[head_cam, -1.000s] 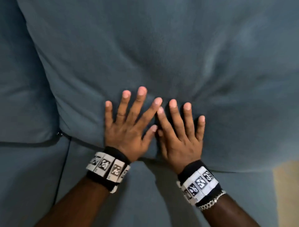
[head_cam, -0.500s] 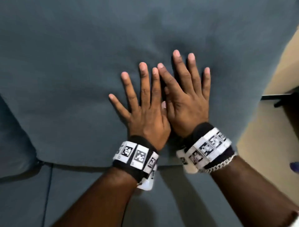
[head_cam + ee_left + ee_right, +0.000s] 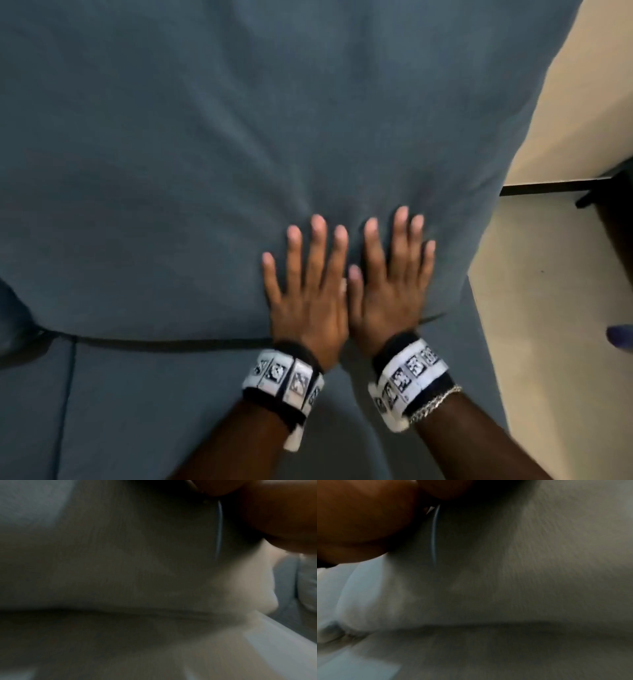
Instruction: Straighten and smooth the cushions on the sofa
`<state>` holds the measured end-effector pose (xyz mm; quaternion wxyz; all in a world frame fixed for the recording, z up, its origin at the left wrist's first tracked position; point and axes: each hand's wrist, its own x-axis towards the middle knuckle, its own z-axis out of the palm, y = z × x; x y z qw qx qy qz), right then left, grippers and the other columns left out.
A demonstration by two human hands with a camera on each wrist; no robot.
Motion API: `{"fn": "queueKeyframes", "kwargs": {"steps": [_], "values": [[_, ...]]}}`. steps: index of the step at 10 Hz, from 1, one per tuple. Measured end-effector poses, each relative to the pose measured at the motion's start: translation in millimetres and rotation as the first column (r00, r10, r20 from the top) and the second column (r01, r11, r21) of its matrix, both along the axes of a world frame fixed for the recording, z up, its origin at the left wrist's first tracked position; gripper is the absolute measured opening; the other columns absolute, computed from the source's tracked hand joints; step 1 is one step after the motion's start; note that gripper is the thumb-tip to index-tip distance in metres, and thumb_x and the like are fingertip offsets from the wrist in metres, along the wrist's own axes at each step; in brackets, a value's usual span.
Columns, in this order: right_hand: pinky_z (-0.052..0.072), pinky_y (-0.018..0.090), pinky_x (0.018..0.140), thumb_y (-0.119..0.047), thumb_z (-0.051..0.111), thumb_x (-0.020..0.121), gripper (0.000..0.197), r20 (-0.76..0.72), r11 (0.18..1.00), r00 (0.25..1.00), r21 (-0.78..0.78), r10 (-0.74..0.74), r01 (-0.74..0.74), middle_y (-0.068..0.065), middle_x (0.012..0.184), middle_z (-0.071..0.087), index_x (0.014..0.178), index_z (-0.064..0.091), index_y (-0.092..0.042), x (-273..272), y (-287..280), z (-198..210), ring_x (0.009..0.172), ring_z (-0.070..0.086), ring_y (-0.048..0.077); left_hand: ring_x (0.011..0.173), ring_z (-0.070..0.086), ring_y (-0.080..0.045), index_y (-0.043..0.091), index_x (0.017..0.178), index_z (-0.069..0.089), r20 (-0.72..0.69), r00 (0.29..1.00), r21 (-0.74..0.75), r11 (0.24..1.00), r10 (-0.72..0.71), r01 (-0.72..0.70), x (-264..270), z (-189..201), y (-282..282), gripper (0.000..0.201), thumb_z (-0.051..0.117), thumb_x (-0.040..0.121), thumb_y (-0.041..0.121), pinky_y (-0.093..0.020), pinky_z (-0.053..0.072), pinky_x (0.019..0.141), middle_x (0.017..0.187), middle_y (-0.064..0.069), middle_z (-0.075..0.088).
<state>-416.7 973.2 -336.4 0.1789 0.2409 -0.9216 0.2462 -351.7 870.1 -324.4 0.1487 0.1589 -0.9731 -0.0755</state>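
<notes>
A large blue-grey back cushion (image 3: 239,154) fills most of the head view, leaning above the seat cushion (image 3: 154,411). My left hand (image 3: 308,274) and right hand (image 3: 394,270) lie flat side by side on its lower right part, fingers straight and spread, pressing into the fabric. Small creases radiate above the fingertips. Both wrist views are blurred and dim; each shows a palm edge (image 3: 274,513) (image 3: 359,520) against the cushion fabric (image 3: 120,561) (image 3: 556,561).
A neighbouring cushion's edge (image 3: 13,308) shows at the far left. Right of the sofa lies beige floor (image 3: 548,291) below a cream wall (image 3: 589,102), with dark furniture legs (image 3: 603,198) at the right edge.
Both hands have slid down and to the right over the back cushion, from its middle to near its lower right edge. They stay flat and side by side.
</notes>
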Motion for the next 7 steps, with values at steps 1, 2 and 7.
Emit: {"fn": "queueKeyframes", "kwargs": {"steps": [1,2,7], "values": [[0.016,0.062,0.124,-0.032,0.060,0.096,0.081,0.179,0.946,0.979,0.291,0.095,-0.145,0.000,0.174,0.005,0.165,0.017,-0.033,72.7,53.4,-80.7,0.160,0.010,0.029,0.158,0.007,-0.023,0.027,0.164,0.012,0.192,0.964,-0.045,0.980,-0.184,0.196,78.6,-88.5,13.3,0.083,0.057,0.093,0.027,-0.054,0.007,0.125,0.172,0.006,0.002],[0.018,0.060,0.123,-0.033,0.056,0.096,0.079,0.333,0.894,0.939,0.389,0.088,-0.222,-0.005,0.174,0.006,0.164,0.017,-0.037,104.6,82.5,-110.5,0.160,0.013,0.028,0.156,0.020,-0.023,0.029,0.163,0.013,0.382,0.895,0.050,0.972,-0.232,0.230,118.6,-116.5,11.0,0.082,0.056,0.093,0.031,-0.057,0.016,0.123,0.171,0.009,0.002],[0.055,0.050,0.088,-0.019,0.067,0.093,0.037,0.587,0.973,0.807,0.216,-0.063,-0.082,0.011,0.128,0.065,0.130,0.065,-0.016,74.0,79.8,50.1,0.114,0.062,0.039,0.109,0.064,-0.027,0.025,0.122,0.068,0.378,0.917,0.257,0.938,0.126,-0.235,157.5,63.2,-84.5,0.045,0.040,0.089,0.036,-0.046,0.052,0.084,0.117,0.002,0.068]]}}
